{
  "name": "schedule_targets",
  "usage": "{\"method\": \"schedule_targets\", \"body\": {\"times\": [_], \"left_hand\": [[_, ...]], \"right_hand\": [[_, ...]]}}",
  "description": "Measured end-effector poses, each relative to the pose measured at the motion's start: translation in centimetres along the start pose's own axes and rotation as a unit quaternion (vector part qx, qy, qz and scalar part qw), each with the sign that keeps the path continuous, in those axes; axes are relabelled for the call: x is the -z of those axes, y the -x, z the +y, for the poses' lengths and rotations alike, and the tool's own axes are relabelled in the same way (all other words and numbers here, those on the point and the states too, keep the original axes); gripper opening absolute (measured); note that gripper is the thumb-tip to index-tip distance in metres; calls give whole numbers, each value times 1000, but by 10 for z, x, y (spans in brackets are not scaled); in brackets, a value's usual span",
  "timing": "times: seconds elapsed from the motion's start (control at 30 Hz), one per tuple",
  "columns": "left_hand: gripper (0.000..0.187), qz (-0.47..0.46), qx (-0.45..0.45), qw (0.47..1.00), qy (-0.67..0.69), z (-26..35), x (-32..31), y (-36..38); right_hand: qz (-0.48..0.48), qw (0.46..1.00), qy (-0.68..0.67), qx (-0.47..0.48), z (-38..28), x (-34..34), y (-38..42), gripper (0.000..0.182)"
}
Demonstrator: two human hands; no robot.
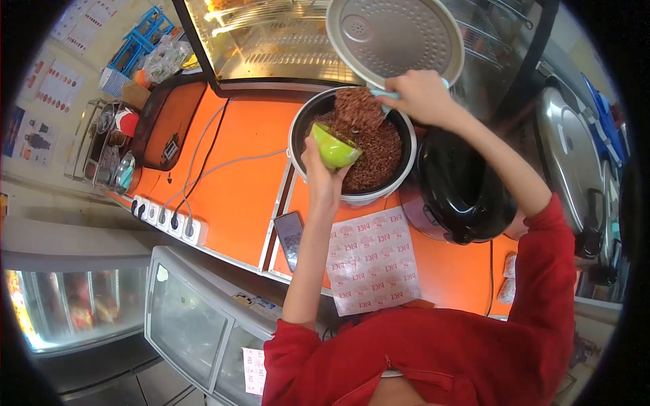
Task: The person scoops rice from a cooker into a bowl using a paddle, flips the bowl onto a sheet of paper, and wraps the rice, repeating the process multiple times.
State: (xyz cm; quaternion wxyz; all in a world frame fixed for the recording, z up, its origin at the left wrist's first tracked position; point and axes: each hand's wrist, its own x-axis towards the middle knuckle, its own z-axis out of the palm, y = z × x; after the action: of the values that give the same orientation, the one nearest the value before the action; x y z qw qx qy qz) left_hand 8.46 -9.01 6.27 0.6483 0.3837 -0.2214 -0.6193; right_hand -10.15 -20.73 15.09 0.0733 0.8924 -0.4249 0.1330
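A round cooker pot (296,145) with a dark inner rim holds reddish-brown rice (376,162). My left hand (323,169) grips a small green bowl (333,147), tilted over the pot's left part. In my right hand (418,95) is the handle of a light blue scoop (388,100); its blade is mostly hidden under a clump of the rice (359,109), just above the bowl. The pot's large round lid (399,40) stands open behind it.
A black-lidded cooker (464,183) is right of the pot. Nearer me lie a printed paper sheet (374,260) and a phone (290,238) on the orange counter (237,196). A power strip (169,220) with cables is at the left edge. A glass display case (271,40) stands behind.
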Motion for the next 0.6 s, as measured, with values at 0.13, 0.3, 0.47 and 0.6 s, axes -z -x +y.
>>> {"method": "schedule_targets", "body": {"times": [0.13, 0.3, 0.47, 0.6], "left_hand": [[57, 66, 5, 998, -1, -26, -23, -24], [52, -18, 30, 998, 54, -42, -5, -39], [61, 5, 54, 987, 154, -12, -19, -21], [64, -1, 70, 986, 150, -11, -22, -24]], "right_hand": [[40, 961, 211, 176, -67, -1, 33, 13], [45, 882, 438, 165, -105, 2, 68, 42], [95, 992, 87, -1, -53, 49, 71, 40], [-47, 936, -327, -119, -57, 47, 80, 24]]}}
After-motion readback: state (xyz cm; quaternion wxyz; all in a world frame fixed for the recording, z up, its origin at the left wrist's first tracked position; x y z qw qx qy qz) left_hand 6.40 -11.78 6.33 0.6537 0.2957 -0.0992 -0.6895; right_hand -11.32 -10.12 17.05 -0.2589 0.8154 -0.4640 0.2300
